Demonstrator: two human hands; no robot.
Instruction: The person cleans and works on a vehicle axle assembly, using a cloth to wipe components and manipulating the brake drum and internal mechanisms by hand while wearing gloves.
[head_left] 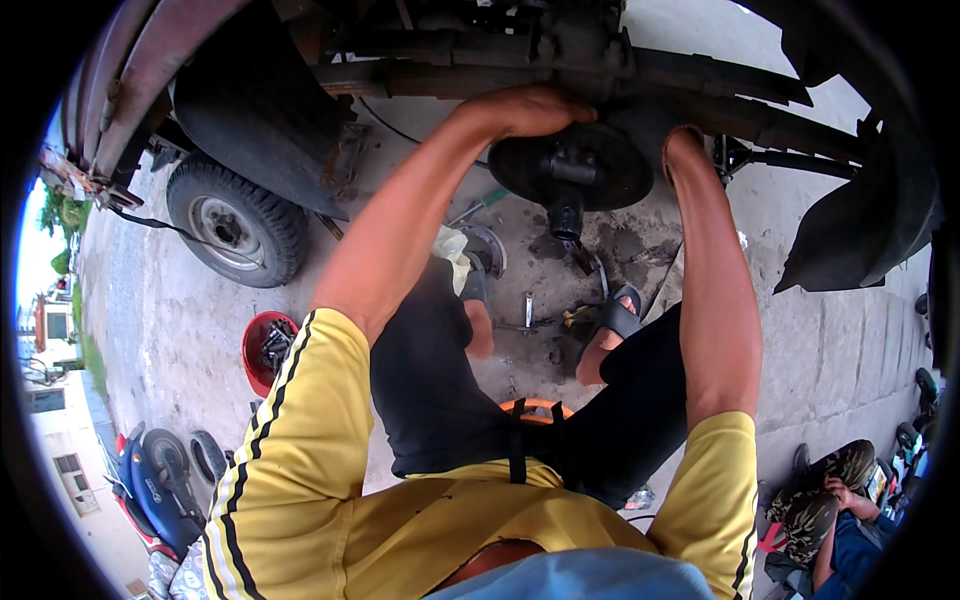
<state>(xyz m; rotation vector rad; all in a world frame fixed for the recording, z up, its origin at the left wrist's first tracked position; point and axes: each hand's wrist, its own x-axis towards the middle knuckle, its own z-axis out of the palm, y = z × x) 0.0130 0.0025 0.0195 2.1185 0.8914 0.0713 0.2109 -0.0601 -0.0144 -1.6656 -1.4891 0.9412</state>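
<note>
A round black metal plate (515, 165), dark with grease and carrying a stubby cylindrical housing (567, 215), sits in front of me under the vehicle. My left hand (545, 108) lies bare at its upper left rim, closed around the edge, its fingertips hidden behind. At the upper right rim is my right hand (648, 118), dark as if gloved, with a frayed cuff at the wrist. Its fingers merge into the shadow, so their pose does not show. Just above both hands run the dark leaf springs (450, 80).
A tyred wheel (235, 220) stands at left, with a red bucket (262, 350) of metal parts below it. Tools, including a wrench (529, 310), lie on the stained concrete between my feet. Black mudguards (865, 225) hang at right. A seated person (835, 510) is at lower right.
</note>
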